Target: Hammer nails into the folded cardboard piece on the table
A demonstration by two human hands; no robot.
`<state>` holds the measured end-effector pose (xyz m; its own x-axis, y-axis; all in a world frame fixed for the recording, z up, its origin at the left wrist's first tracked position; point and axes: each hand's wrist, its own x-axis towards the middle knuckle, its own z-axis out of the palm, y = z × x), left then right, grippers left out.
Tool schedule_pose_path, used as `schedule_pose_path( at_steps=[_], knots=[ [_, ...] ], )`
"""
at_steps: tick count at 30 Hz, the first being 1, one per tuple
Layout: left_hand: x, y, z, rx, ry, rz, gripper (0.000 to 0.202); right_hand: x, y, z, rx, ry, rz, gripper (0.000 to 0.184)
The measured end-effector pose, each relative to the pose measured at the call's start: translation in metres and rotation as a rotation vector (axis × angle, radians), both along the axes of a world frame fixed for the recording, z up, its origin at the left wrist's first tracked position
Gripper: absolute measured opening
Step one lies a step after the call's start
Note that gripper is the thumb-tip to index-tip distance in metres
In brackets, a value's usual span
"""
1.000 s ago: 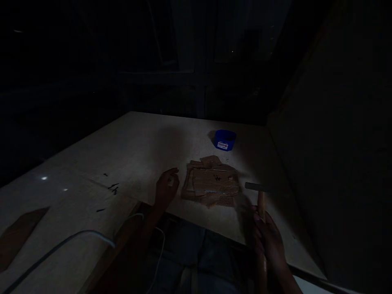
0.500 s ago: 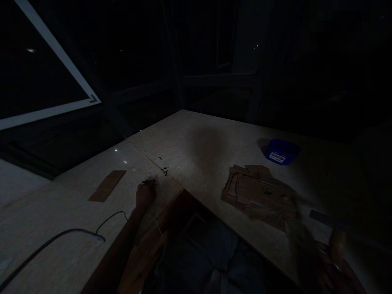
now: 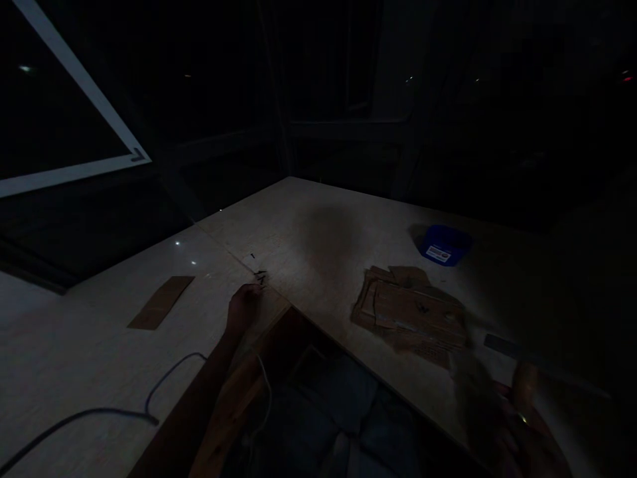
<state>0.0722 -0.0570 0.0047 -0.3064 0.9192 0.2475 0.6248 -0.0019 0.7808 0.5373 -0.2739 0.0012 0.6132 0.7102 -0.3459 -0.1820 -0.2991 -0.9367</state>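
Observation:
My left hand point(image 3: 245, 304) rests on the pale tabletop, its fingers curled together. Close beyond its fingertips lie several small dark slivers, like nails or screws point(image 3: 260, 275). Whatever those fingers may pinch is hidden. At the lower right, in deep shadow, my right hand point(image 3: 522, 428) is closed around something with a rounded tan end point(image 3: 525, 384); its kind cannot be made out. A flat grey strip point(image 3: 501, 344) lies just beyond it. Left of that hand is a stack of torn cardboard point(image 3: 421, 312) with a dark mark on top.
A blue plastic tub point(image 3: 446, 245) with a white label stands behind the cardboard. On the left are a cardboard piece point(image 3: 162, 303) and a grey cable point(image 3: 94, 413). The table's inner corner point(image 3: 291, 307) cuts in before my lap. Dark window frames border the far edges.
My left hand has moved forward and closer to the small dark slivers. My right hand stays low at the right. The whole view has shifted slightly.

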Motion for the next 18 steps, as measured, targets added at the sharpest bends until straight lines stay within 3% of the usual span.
schedule_pose_path(
  at_steps=[4,8,13,18],
  knots=[
    [0.059,0.010,0.015,-0.031,-0.298,-0.161,0.035,-0.008,0.004,0.001,0.035,0.052,-0.092,0.072],
    [0.131,0.019,0.026,-0.107,-0.462,-0.356,0.042,-0.014,0.009,0.003,0.129,0.150,-0.089,0.069],
    [0.218,0.015,0.029,-0.145,-0.469,-0.598,0.039,-0.013,0.012,0.001,0.163,0.209,-0.099,0.070],
    [0.278,0.010,0.020,-0.163,-0.389,-0.829,0.030,-0.012,0.013,-0.004,0.206,0.284,-0.088,0.064]
  ],
)
